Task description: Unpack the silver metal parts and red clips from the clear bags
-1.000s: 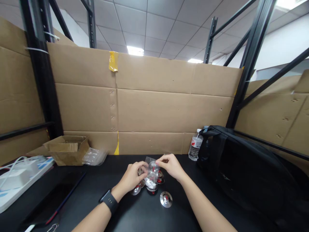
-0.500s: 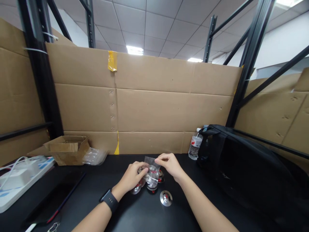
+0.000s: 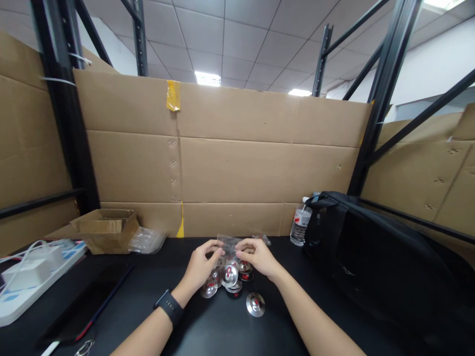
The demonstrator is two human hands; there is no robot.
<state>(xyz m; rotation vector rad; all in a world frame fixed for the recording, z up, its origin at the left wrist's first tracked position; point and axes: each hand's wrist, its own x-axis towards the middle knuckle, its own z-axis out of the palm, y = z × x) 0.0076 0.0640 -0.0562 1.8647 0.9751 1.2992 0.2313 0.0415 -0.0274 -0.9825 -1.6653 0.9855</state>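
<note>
My left hand (image 3: 200,265) and my right hand (image 3: 257,256) both pinch a small clear plastic bag (image 3: 230,244) by its top edge, just above the black table (image 3: 230,331). A round silver metal disc with a red centre (image 3: 229,276) hangs inside the bag between my hands. Under and around it lies a small heap of the same silver discs (image 3: 212,287). One more disc (image 3: 255,304) lies alone a little nearer to me. A dark watch sits on my left wrist.
A black bag (image 3: 374,262) fills the right side of the table, with a water bottle (image 3: 300,223) beside it. At the left stand an open cardboard box (image 3: 106,228), clear plastic bags (image 3: 146,240), a white power strip (image 3: 25,277) and a dark flat device (image 3: 85,309). Cardboard walls enclose the back.
My hands have moved slightly away from me and spread the bag's top edge sideways. The bag hangs flatter and lower than before, with the disc showing below my fingers.
</note>
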